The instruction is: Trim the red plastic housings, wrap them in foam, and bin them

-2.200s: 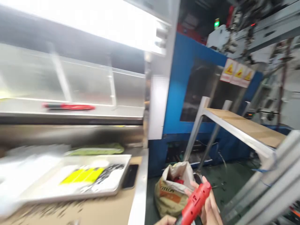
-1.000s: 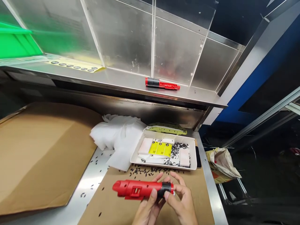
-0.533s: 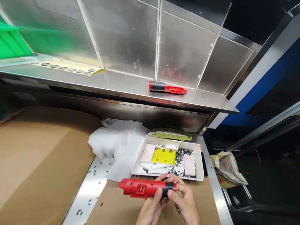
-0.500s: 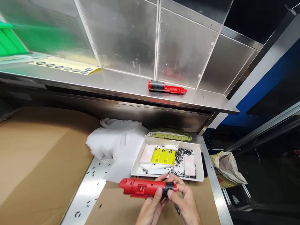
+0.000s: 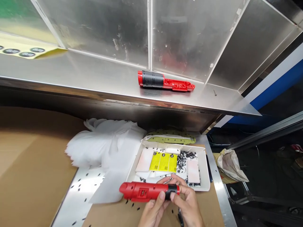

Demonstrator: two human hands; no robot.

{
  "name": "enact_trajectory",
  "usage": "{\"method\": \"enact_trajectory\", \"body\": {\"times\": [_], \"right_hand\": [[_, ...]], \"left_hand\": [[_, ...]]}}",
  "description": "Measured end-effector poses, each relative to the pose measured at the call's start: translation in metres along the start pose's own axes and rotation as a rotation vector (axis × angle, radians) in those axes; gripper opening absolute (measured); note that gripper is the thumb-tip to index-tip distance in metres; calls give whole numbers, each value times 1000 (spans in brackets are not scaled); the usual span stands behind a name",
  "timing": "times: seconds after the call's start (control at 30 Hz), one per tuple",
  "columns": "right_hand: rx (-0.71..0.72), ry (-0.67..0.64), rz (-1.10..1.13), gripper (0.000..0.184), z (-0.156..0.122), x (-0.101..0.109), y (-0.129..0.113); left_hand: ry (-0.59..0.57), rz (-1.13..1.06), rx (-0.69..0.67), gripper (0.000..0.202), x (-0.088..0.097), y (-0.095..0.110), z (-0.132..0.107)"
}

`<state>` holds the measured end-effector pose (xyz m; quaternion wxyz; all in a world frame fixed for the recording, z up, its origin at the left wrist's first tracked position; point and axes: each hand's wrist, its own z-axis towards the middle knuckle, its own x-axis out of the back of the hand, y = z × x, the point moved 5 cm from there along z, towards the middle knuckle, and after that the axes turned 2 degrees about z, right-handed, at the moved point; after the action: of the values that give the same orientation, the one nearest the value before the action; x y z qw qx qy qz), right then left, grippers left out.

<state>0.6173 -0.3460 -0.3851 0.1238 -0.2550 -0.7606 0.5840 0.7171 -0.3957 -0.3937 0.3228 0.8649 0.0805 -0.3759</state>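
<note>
A red plastic tool body with a black collar [image 5: 145, 191] lies level between both my hands, low in the view. My left hand [image 5: 153, 212] grips it from below, thumb on the red part near the collar. My right hand [image 5: 188, 206] pinches the black collar end with its fingertips. Just behind sits a white tray [image 5: 205, 176] with yellow labels, white pads and small black parts. A second red and black tool body [image 5: 165, 82] rests on the steel shelf [image 5: 94, 83] above.
White foam sheets [image 5: 101, 148] are piled left of the tray. Brown cardboard [image 5: 33, 170] covers the bench, with small black bits scattered on the steel strip. A yellow-green perforated strip [image 5: 169, 138] lies behind the tray. A crumpled bag [image 5: 230, 165] sits beyond the bench's right edge.
The view has moved in closer and tilted down. My hands hold the red tool body in about the same place, right fingers still at the black collar.
</note>
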Motion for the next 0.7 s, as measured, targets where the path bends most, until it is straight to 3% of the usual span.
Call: {"method": "enact_trajectory", "body": {"times": [0.23, 0.43, 0.7], "right_hand": [[-32, 32, 73, 44, 16, -4, 4], [-22, 157, 70, 38, 24, -7, 8], [7, 140, 34, 34, 26, -11, 10]], "left_hand": [[56, 17, -25, 47, -6, 5, 11], [143, 159, -125, 51, 0, 11, 18], [137, 126, -101, 46, 4, 14, 21]]}}
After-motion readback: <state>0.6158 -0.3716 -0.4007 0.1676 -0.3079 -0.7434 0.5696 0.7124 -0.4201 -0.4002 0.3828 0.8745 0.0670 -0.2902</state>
